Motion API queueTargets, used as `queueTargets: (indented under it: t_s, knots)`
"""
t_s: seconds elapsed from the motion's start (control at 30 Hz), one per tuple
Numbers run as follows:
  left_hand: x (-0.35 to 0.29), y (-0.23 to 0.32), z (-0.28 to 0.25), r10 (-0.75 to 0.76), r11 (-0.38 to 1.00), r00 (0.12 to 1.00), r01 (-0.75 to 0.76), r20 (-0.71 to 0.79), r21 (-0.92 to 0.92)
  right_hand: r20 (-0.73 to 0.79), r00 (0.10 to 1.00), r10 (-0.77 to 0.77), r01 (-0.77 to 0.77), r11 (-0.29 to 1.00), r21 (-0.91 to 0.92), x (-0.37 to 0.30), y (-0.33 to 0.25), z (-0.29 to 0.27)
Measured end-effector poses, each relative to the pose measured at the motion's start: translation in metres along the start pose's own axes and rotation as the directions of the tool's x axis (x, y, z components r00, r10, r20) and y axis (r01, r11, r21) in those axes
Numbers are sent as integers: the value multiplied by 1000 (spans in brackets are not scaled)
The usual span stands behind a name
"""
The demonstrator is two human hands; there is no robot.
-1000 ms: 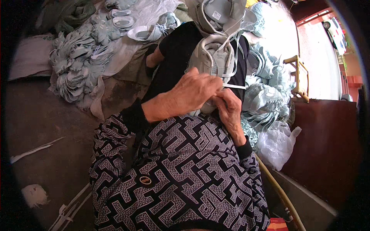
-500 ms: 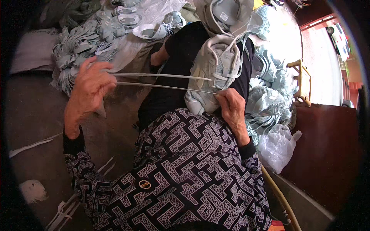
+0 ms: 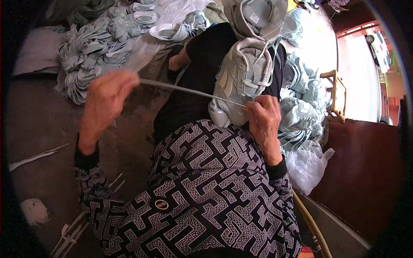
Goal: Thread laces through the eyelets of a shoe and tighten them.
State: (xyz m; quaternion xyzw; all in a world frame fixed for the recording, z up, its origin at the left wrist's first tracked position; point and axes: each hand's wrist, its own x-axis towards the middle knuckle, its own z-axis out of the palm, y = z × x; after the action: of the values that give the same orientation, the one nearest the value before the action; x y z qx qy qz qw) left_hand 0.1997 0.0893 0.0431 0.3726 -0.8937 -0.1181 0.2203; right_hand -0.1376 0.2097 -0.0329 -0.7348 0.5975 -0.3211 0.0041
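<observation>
A pale grey shoelace (image 3: 189, 90) stretches above my lap between my two hands. My left hand (image 3: 105, 101), slightly blurred, is closed around its far-left end. The fingertips of my right hand (image 3: 266, 122) pinch the other end, beside the heel of a light grey shoe upper (image 3: 227, 81). That upper lies on my dark trousers, with a lace threaded through some of its eyelets. Beyond it is a second grey upper (image 3: 234, 21), opening upward, with a white label inside; loose lace lies between the two.
Heaped pale uppers (image 3: 86, 49) lie at the far left, and more uppers (image 3: 301, 114) are piled at right. A clear plastic bag (image 3: 307, 167) sits below that right pile. A yellowish frame (image 3: 340, 94) stands near a dark red panel (image 3: 357, 167). White strips (image 3: 38, 158) lie on the left floor.
Two strands were stretched between my hands; now one shows. My left hand has moved right and turned over, while my right hand has shifted slightly right.
</observation>
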Motion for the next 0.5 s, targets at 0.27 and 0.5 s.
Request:
queueTargets:
  t_s: [0.27, 0.5]
  knots:
    - [72, 61, 109, 277, 854, 940, -336, -199, -397, 123, 921, 368, -148, 39, 988, 16, 60, -92]
    - [89, 108, 161, 381, 893, 909, -410, -172, -187, -4, 807, 590, 74, -95, 993, 2, 192, -214]
